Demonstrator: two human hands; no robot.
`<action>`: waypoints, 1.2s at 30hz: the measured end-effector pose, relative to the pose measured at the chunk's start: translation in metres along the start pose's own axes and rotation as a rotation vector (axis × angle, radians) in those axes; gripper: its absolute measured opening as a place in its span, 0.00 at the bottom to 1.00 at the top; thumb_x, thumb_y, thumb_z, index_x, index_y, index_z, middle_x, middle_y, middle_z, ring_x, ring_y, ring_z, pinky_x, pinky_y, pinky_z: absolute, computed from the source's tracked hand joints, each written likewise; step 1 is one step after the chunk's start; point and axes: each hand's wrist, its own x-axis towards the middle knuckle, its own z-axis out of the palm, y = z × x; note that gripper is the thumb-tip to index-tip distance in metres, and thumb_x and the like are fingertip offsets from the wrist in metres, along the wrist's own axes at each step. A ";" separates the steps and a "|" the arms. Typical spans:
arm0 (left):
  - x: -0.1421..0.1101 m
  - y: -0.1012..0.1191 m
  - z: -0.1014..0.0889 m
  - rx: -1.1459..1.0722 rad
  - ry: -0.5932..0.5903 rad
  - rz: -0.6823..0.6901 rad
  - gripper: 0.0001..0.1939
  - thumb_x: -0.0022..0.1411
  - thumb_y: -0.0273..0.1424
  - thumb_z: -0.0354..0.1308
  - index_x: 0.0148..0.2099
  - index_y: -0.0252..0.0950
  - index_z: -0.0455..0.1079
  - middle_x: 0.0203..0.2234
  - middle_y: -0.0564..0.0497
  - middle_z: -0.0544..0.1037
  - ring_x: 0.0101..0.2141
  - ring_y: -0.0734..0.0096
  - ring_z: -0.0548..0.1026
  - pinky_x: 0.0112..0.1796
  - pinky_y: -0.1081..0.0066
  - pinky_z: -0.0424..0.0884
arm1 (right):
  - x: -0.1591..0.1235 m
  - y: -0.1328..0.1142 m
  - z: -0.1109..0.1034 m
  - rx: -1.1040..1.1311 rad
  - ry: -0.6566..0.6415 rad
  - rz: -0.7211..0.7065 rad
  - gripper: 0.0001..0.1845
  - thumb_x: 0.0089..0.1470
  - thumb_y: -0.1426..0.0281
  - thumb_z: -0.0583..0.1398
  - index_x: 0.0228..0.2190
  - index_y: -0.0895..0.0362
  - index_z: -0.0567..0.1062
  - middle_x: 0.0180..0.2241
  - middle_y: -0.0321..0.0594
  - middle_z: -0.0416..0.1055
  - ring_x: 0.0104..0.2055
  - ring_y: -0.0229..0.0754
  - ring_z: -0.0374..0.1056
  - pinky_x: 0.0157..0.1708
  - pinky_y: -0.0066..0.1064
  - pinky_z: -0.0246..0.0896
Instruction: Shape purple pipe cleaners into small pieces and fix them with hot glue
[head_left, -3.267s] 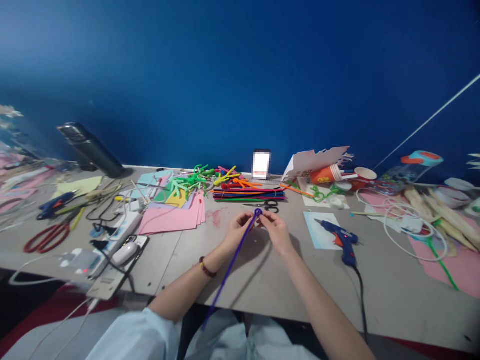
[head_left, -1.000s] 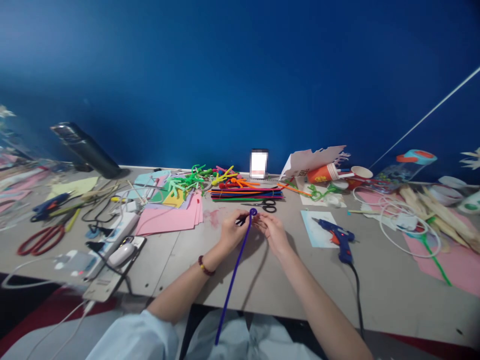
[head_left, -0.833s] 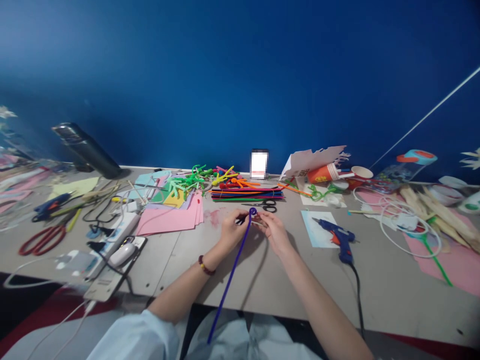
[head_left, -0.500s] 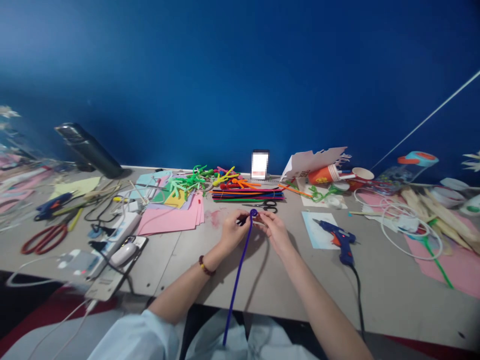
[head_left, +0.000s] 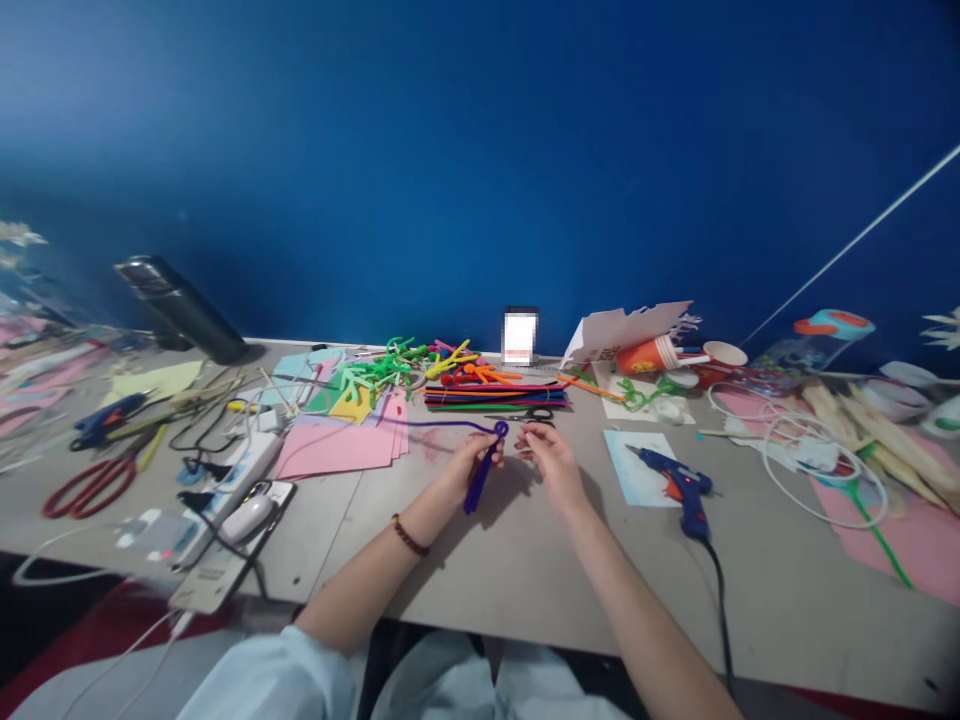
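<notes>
Fingers of left hand pinched closed on fuzzy purple pipe cleaner, coiled end up; right hand just beside, fingers half-curled, grip unclear. Beyond: black-handled metal scissors, multicoloured pipe-cleaner bundle, upright dark-edged phone, blue wall.

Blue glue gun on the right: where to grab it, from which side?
Probably the handle, from above on the near side with the right hand. The glue gun lies on its side, handle toward the person, nozzle pointing left and away over the light-blue sheet, so that grip keeps fingers off a possibly hot nozzle. Allow for the cord at the handle's end.
</notes>
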 end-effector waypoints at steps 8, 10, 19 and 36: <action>0.004 -0.005 -0.001 -0.024 0.052 -0.005 0.12 0.43 0.33 0.67 0.24 0.29 0.71 0.17 0.53 0.71 0.19 0.79 0.67 0.25 0.77 0.65 | -0.003 0.006 0.005 -0.026 -0.084 0.056 0.16 0.42 0.59 0.66 0.32 0.56 0.77 0.29 0.37 0.74 0.30 0.37 0.70 0.31 0.30 0.69; 0.004 -0.007 -0.002 -0.015 0.063 0.004 0.10 0.44 0.32 0.65 0.24 0.30 0.71 0.17 0.53 0.72 0.20 0.78 0.68 0.25 0.77 0.65 | -0.003 0.006 0.006 -0.036 -0.075 0.074 0.17 0.41 0.58 0.67 0.32 0.56 0.77 0.28 0.37 0.74 0.29 0.37 0.71 0.31 0.31 0.69; 0.005 -0.011 0.001 -0.012 0.055 -0.007 0.12 0.43 0.33 0.67 0.24 0.29 0.71 0.16 0.53 0.71 0.19 0.79 0.67 0.24 0.77 0.64 | -0.002 0.008 0.007 -0.042 -0.009 0.112 0.19 0.36 0.58 0.68 0.29 0.57 0.75 0.24 0.36 0.74 0.26 0.39 0.72 0.30 0.32 0.69; -0.001 -0.012 0.010 0.067 0.059 0.011 0.14 0.40 0.36 0.68 0.23 0.30 0.71 0.16 0.52 0.72 0.20 0.77 0.68 0.25 0.75 0.66 | -0.006 0.001 0.010 -0.019 -0.020 0.132 0.16 0.37 0.59 0.67 0.25 0.56 0.73 0.20 0.33 0.72 0.22 0.39 0.68 0.25 0.32 0.67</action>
